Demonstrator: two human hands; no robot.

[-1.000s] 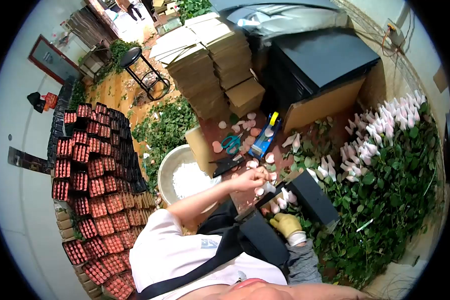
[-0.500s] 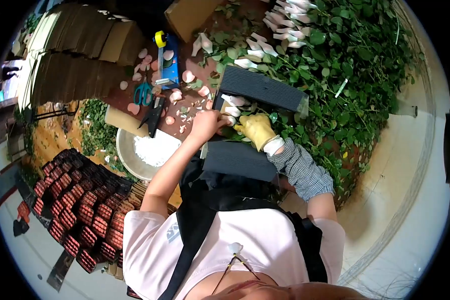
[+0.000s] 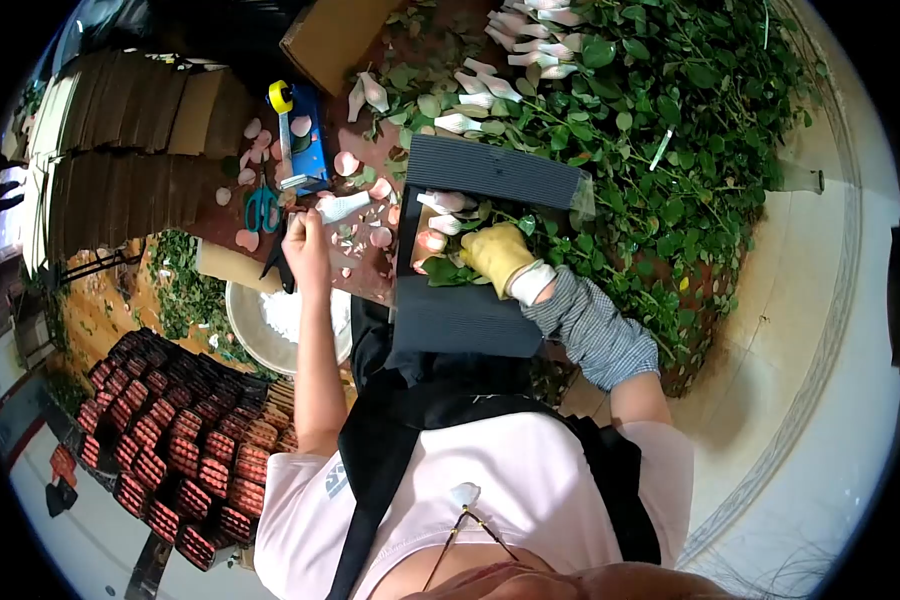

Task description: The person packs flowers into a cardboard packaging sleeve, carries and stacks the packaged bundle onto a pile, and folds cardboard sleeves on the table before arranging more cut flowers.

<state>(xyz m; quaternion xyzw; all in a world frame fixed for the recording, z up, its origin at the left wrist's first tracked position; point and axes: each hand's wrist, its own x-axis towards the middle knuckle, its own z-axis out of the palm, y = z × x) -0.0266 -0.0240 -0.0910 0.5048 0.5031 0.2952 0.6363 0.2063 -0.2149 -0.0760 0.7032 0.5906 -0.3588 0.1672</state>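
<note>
My bare left hand (image 3: 308,240) is closed at the table's left part, its fingertips pinched at one end of a white mesh sleeve (image 3: 345,207). Close above it are a blue tape dispenser (image 3: 310,150) and teal scissors (image 3: 261,208); black shears lie partly behind the hand. My right hand (image 3: 498,256), in a yellow glove, is closed among stems and leaves over an open dark corrugated box (image 3: 495,172); what its fingers grip is hidden. Inside the box, left of the glove, lie white-sleeved rose heads (image 3: 445,203) and bare pinkish ones (image 3: 431,240).
Leafy stems (image 3: 660,210) fill the right side, with sleeved roses (image 3: 540,45) at the top. A white-filled basin (image 3: 245,325) stands left of my lap. Cardboard stacks (image 3: 120,120) are upper left; trays of red items (image 3: 185,425) lower left. Petals (image 3: 346,163) litter the table.
My left hand has moved left from the roses in the box to beside the tape dispenser, with the white sleeve at its fingers. My gloved right hand remains at the box. The head view has turned.
</note>
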